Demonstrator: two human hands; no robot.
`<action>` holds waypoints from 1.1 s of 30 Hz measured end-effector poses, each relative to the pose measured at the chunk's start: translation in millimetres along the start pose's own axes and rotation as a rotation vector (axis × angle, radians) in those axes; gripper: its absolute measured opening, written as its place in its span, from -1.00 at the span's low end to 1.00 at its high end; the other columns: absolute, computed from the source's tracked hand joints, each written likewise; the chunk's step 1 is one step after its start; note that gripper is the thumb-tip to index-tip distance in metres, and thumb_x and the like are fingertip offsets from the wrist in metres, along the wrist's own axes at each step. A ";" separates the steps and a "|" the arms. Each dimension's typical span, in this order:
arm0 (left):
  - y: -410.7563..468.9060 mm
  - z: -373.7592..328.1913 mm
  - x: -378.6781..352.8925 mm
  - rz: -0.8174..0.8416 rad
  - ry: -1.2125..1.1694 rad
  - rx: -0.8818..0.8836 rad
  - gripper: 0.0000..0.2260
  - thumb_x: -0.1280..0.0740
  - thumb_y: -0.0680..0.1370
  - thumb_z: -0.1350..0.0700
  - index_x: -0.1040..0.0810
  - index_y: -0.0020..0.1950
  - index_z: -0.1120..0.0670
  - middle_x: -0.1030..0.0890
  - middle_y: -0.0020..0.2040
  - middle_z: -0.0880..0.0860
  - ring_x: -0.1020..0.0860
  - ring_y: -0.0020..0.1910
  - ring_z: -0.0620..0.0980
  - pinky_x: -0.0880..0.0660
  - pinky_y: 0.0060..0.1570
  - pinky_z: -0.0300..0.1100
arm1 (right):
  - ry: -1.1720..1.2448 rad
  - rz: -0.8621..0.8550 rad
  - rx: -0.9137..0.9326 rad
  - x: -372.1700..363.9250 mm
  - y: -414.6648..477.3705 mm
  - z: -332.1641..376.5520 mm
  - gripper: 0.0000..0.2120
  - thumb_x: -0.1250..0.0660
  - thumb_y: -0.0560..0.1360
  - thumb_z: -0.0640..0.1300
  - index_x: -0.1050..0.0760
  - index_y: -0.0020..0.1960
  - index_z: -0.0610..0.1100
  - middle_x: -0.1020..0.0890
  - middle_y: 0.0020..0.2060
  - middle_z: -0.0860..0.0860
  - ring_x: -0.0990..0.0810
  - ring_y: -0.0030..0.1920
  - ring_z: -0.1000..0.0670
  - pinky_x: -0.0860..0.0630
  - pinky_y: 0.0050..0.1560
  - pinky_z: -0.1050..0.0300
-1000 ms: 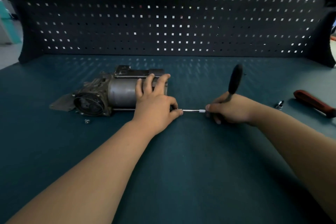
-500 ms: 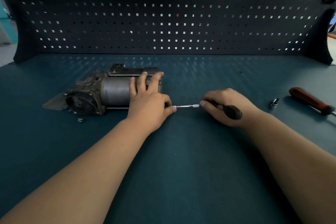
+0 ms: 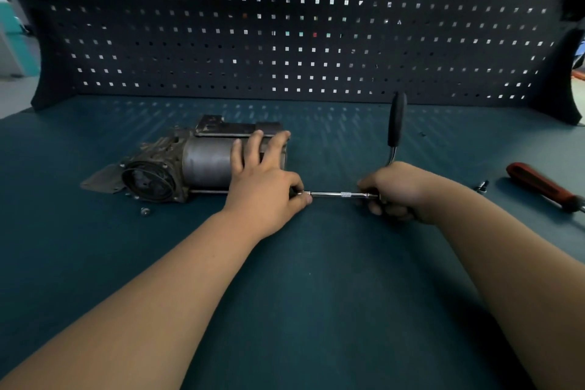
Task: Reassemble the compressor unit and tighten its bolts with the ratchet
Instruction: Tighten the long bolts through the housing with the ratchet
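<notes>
- Pegboard (image 3: pixel 285 25) stood behind the counter (image 3: pixel 316 310).
- Compressor (image 3: pixel 202 165) lay on its side, left of centre on the counter.
- Left hand (image 3: pixel 262 187): three fingers flat on the compressor, thumb-forefinger grip clamped on the extension bar (image 3: pixel 342 194) tip at the compressor's right end.
- Right hand (image 3: pixel 402 190): grip clamped round the ratchet (image 3: pixel 395 123) head, handle pointing toward the pegboard.
- Red-handled screwdriver (image 3: pixel 538 184) far right, small socket (image 3: pixel 482 185) just beside it.
- Loose fastener (image 3: pixel 145 211) near the compressor's front.
</notes>
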State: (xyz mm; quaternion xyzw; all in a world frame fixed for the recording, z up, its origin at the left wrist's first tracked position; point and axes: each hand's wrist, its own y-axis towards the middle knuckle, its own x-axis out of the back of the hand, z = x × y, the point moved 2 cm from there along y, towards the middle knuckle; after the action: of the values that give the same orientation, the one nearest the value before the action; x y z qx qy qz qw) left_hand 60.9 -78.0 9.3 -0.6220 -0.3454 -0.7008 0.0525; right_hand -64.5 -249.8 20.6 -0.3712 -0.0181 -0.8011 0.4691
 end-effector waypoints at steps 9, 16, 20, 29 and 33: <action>0.8 -2.4 -0.9 0.009 0.015 0.025 -0.72 -0.24 0.47 -0.34 -0.64 -0.07 -0.23 0.08 0.53 -0.13 0.21 0.45 0.09 0.37 0.34 0.16 | -0.144 0.029 0.241 0.0 0.2 -12.9 -0.61 -0.18 0.59 0.05 -0.48 -0.31 -0.16 -0.49 -0.51 -0.09 -0.38 -0.58 -0.02 -0.30 -0.51 0.21; -0.9 -4.5 -1.8 0.001 0.052 0.042 -0.72 -0.23 0.51 -0.29 -0.65 -0.06 -0.19 0.08 0.54 -0.11 0.20 0.47 0.13 0.34 0.36 0.17 | -0.554 -0.244 0.762 9.6 -0.4 -13.6 -0.87 -0.22 0.57 0.03 -0.52 0.00 0.05 -0.57 -0.16 0.19 -0.55 -0.12 0.07 -0.52 -0.08 0.00; -1.3 -4.4 -1.7 -0.025 0.051 0.036 -0.74 -0.26 0.49 -0.28 -0.64 -0.08 -0.17 0.07 0.54 -0.10 0.18 0.47 0.13 0.35 0.35 0.16 | -0.861 -0.324 0.890 5.3 -0.8 -20.5 -0.68 -0.09 0.58 0.11 -0.53 0.13 -0.01 -0.57 -0.06 0.07 -0.59 -0.09 -0.05 -0.52 -0.16 0.03; -1.4 -2.1 -2.6 -0.057 0.026 0.011 -0.77 -0.30 0.45 -0.29 -0.59 -0.03 -0.21 0.02 0.54 -0.07 0.16 0.47 0.11 0.38 0.33 0.10 | -0.607 -0.296 0.707 0.1 -7.0 -18.9 -0.83 -0.18 0.55 0.08 -0.52 -0.06 0.08 -0.59 -0.22 0.16 -0.55 -0.19 0.08 -0.49 -0.17 0.09; -0.4 -2.6 -3.2 -0.046 0.025 0.005 -0.74 -0.31 0.42 -0.32 -0.57 0.01 -0.24 0.03 0.53 -0.08 0.20 0.46 0.09 0.42 0.30 0.09 | -0.433 -0.121 0.542 6.4 1.8 -7.5 -0.81 -0.25 0.58 -0.02 -0.52 -0.21 0.07 -0.54 -0.38 0.14 -0.49 -0.38 0.18 -0.36 -0.32 0.19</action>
State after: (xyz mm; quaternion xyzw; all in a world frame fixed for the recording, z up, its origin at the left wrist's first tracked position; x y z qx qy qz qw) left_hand 59.3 -80.3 6.3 -0.6051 -0.3607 -0.7085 0.0425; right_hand -69.3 -258.3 18.4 -0.3928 -0.3513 -0.6961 0.4875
